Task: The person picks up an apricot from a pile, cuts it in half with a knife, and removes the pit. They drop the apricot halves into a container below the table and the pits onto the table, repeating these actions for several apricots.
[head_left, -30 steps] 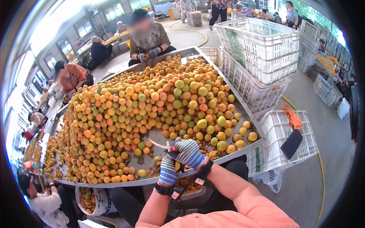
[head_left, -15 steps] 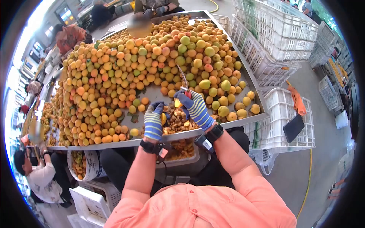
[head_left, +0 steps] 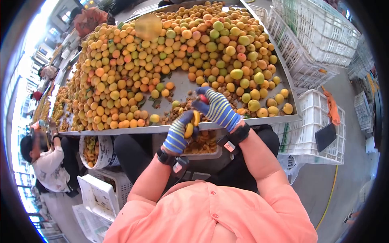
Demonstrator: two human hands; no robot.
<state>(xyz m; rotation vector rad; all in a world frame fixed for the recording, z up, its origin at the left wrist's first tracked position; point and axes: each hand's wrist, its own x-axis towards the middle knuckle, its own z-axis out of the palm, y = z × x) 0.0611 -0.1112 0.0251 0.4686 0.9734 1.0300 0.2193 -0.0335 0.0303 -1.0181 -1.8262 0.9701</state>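
Note:
My left hand (head_left: 176, 133), in a striped blue glove, is closed around apricot halves (head_left: 189, 130) just over the table's near edge. Below it a crate (head_left: 214, 155) contains orange apricot halves. My right hand (head_left: 219, 108), gloved alike, is wrapped around a knife with a red handle (head_left: 204, 99); its blade cannot be made out now. Around and behind the right hand, brown apricot pits (head_left: 188, 104) are scattered on the metal table (head_left: 162, 128). A large heap of whole apricots (head_left: 133, 73), orange to green, spreads over the tabletop.
White plastic crates (head_left: 312, 36) are stacked at the right, with another crate (head_left: 312, 141) bearing an orange cloth (head_left: 331, 107) and a dark tablet (head_left: 325, 137). A bucket of apricots (head_left: 109, 152) stands below the table at left. A person (head_left: 50, 162) sits at far left.
My left hand has come down past the table edge with the apricot halves, away from the right hand. The knife's curved blade, visible before, no longer shows. The whole view has shifted.

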